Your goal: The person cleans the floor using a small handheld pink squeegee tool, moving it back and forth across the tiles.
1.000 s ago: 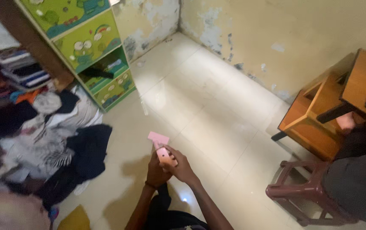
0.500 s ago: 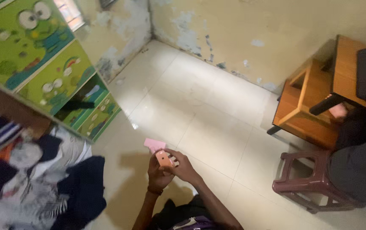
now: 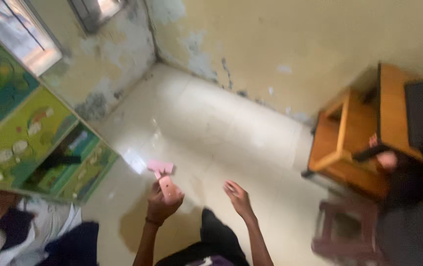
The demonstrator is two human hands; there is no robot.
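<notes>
My left hand (image 3: 161, 203) is closed around a small pink, rounded-rectangle phone-like object (image 3: 168, 187), fingers wrapped about its lower part so that its upper end stands clear above them. Just above it sits a flat pale-pink piece of paper or card (image 3: 159, 166); the picture is too blurred to tell whether I hold that too or it lies on the floor. My right hand (image 3: 237, 198) is apart from the left, off to the right, fingers loosely spread and gripping nothing.

Under both hands is the glossy cream tiled floor (image 3: 221, 128), with a bright patch of reflected light near the pink card. To my left stands a green plastic drawer cabinet with cartoon frog and rainbow pictures on its fronts (image 3: 29, 143) (one drawer looks pulled open, a dark shape across it). At its foot lies a heap of dark and white clothes (image 3: 34, 236). Behind rises a cream wall with flaking, grey-stained paint (image 3: 250, 39), meeting another such wall at the corner.

To my right is an orange-brown wooden table with an open frame (image 3: 354, 133), well apart from my hands. Nearer, a dark reddish-brown plastic stool (image 3: 344, 231) stands on the tiles, and another person in dark grey clothing (image 3: 413, 221) sits at the right edge.
</notes>
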